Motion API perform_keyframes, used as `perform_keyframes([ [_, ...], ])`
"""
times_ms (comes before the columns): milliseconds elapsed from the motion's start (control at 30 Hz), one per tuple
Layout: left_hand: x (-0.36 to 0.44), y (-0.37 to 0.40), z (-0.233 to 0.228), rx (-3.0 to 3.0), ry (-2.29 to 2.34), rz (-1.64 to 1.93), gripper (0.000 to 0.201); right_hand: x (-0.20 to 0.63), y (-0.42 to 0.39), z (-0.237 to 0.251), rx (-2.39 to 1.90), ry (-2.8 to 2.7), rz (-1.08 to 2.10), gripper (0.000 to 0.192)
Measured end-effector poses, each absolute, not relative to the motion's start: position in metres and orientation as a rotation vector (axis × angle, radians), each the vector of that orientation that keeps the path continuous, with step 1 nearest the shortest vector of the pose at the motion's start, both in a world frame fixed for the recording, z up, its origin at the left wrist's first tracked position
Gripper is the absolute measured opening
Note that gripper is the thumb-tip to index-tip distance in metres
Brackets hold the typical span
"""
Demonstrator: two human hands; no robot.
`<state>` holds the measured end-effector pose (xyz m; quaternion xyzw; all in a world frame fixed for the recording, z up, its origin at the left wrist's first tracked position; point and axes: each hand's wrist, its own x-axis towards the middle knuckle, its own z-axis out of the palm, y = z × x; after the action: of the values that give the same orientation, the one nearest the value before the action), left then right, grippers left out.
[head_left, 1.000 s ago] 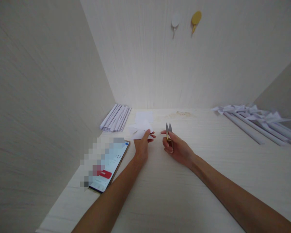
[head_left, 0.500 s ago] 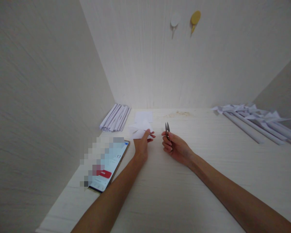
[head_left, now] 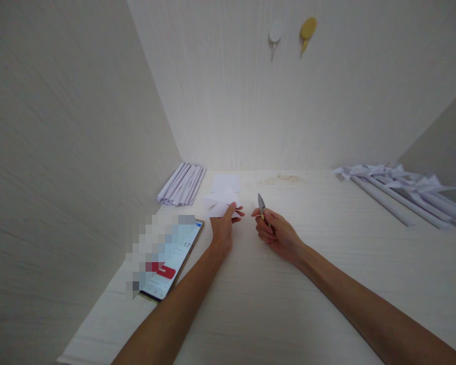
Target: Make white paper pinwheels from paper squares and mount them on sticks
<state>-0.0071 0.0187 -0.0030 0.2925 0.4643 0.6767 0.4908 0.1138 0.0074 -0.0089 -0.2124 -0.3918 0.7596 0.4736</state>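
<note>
The left hand pinches a piece of white paper between thumb and fingers, its fingers closed on the paper's near edge. The right hand is closed around a small pair of thread snips, whose grey blades stick out past the fingers and look pressed together, pointing up and slightly toward the paper.

Taking the held paper as the landmark: the snips are just to its right, apart from it, with a narrow gap of bare desk between the two hands. Right behind the paper, toward the back wall, lies a flat white sheet, and the held piece seems to overlap its near edge, though whether they touch cannot be told. To the paper's left and a little further back sits a bundle of rolled paper sticks, laid side by side against the left wall. Nearer to the person than the paper and to its left lies a phone with a lit screen, beside the left forearm. Well away to the paper's right is a heap of long paper rods with folded tips. High above the paper, two hooks are stuck on the back wall, a white one and a yellow one
</note>
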Motion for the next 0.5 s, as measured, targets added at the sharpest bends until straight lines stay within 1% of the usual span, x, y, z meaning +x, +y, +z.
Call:
perform_keyframes([
  [167, -0.0073, 0.0182, -0.003, 0.713, 1.125, 1.647, 0.011, 0.1128, 0.0058, -0.0052, -0.473, -0.953, 1.95, 0.023],
  [267, -0.0076, 0.0182, -0.0035, 0.715, 1.126, 1.647, 0.011, 0.1129, 0.0034, -0.003, -0.438, -0.973, 1.985, 0.022],
  [500, -0.0082, 0.0187, -0.0042, 0.703, 1.125, 1.64, 0.011, 0.1123, 0.002, -0.0038, -0.405, -1.015, 1.921, 0.021],
])
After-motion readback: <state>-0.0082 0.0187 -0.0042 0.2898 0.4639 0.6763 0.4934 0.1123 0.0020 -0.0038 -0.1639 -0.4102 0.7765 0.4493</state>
